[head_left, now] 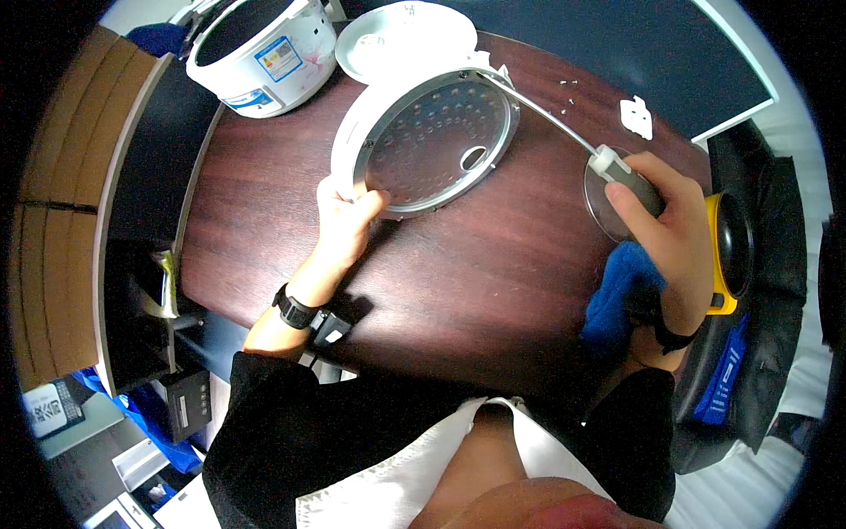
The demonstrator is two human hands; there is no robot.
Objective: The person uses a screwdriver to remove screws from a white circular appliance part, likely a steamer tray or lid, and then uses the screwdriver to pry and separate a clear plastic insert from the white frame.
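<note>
My left hand (346, 220) grips the near left rim of a round rice cooker lid (350, 132), thumb over the edge. The lid is tilted up from the table, its dimpled metal inner side showing. My right hand (670, 220) is wrapped round the grey handle of a screwdriver (564, 126). The long shaft reaches left to the lid's far edge, with its tip at the white hinge part there. Whether the tip sits in a screw is too small to tell. Beneath the right hand lies a clear round disc (602, 207), partly covered.
A white rice cooker body (304, 66) stands at the far left, beside a white round cover (410, 35). Several small screws (564, 112) and a white plastic piece (635, 117) lie far right. A blue cloth (608, 295) and a yellow-and-black round object (727, 251) are near my right forearm.
</note>
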